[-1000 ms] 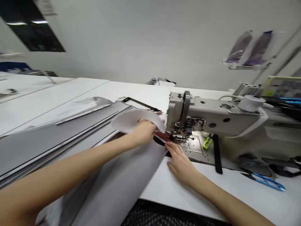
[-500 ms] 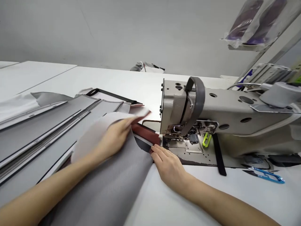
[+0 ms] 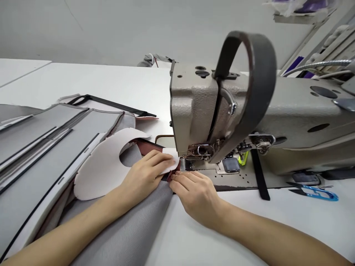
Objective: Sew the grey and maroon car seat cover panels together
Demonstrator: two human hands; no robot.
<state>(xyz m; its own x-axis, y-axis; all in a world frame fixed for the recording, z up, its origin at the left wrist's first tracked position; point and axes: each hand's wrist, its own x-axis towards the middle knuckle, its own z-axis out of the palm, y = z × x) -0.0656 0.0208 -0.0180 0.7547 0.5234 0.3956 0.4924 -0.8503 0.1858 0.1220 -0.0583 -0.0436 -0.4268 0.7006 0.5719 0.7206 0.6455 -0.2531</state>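
A pale, curved fabric piece (image 3: pixel 97 170) with notched edges lies over grey ribbed fabric (image 3: pixel 133 231). My left hand (image 3: pixel 145 179) is closed on its right end, fingers bent over the pale material just left of the presser foot (image 3: pixel 183 164). My right hand (image 3: pixel 196 194) has its fingers together on the fabric edge in front of the foot, where a bit of dark red material (image 3: pixel 172 175) shows. Its thumb is hidden. A reddish-brown strip (image 3: pixel 148 147) runs under the pale piece. Above stands the sewing machine head (image 3: pixel 191 111), close to my left fingertips.
Blue thread snips (image 3: pixel 318 193) lie on the white table (image 3: pixel 249 221) at right. A black strap (image 3: pixel 260 177) and a yellow-green item (image 3: pixel 243 158) are on the machine bed. Grey panels with black-edged strips (image 3: pixel 69 147) spread leftward. A dark loop (image 3: pixel 263 74) rises from the machine.
My left hand has moved right and down, bringing the pale piece's end beside the presser foot; that piece now lies flatter. My right hand stays at the fabric edge. The view has come closer to the machine.
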